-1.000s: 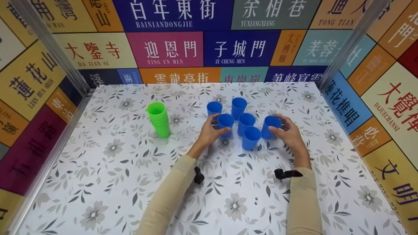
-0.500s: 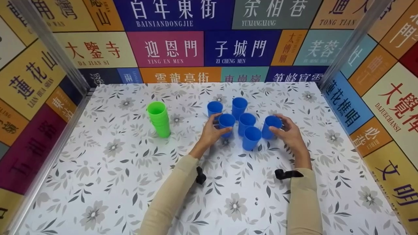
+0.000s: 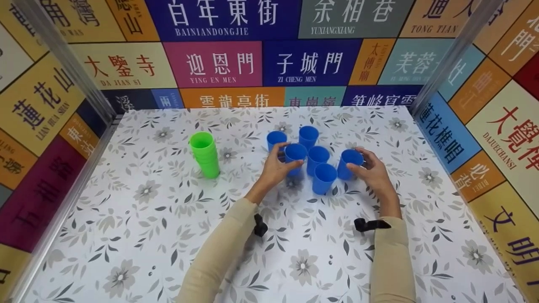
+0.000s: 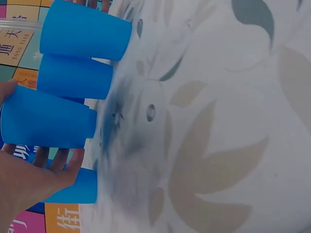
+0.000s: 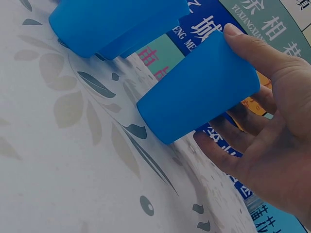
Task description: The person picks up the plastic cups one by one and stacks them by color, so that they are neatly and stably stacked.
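Curling fingers partway round the sides, perhaps to leave rims clear, the left hand (image 3: 273, 168) holds the left cup (image 3: 296, 152) and the right hand (image 3: 375, 174) the right cup (image 3: 350, 159), beside 4 other blue cups (image 3: 324, 182) toward the worktop's (image 3: 168, 235) far edge.

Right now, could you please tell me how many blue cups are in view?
6: one cup in the left hand, another cup in the right hand, plus a back-left cup, a back-right cup, a middle cup and a front cup. Nested ones could be hidden.
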Action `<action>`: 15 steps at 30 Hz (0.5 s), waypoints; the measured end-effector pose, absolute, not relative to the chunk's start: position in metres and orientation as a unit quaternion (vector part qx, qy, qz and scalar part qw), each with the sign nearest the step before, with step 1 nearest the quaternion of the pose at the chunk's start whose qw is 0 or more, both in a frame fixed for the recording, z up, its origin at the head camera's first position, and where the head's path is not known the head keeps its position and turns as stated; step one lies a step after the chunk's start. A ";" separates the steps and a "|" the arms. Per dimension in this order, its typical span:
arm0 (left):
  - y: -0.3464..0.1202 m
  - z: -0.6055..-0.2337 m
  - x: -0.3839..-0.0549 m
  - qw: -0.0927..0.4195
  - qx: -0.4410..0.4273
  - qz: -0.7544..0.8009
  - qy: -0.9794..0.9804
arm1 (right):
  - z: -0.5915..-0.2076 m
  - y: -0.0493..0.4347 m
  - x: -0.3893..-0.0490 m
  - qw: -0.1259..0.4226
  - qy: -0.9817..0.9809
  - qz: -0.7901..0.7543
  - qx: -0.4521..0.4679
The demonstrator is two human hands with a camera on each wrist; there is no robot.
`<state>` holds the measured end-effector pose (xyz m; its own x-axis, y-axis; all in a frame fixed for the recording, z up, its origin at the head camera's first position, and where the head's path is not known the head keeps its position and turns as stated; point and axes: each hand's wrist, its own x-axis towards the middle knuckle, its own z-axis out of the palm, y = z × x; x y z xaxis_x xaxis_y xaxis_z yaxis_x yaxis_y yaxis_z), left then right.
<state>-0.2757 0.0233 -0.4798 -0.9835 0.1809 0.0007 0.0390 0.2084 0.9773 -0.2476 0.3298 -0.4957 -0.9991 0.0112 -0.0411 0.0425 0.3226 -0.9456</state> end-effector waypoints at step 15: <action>0.035 -0.437 -0.280 0.053 0.099 0.626 0.772 | -0.497 0.332 -0.250 0.023 0.810 -0.585 0.030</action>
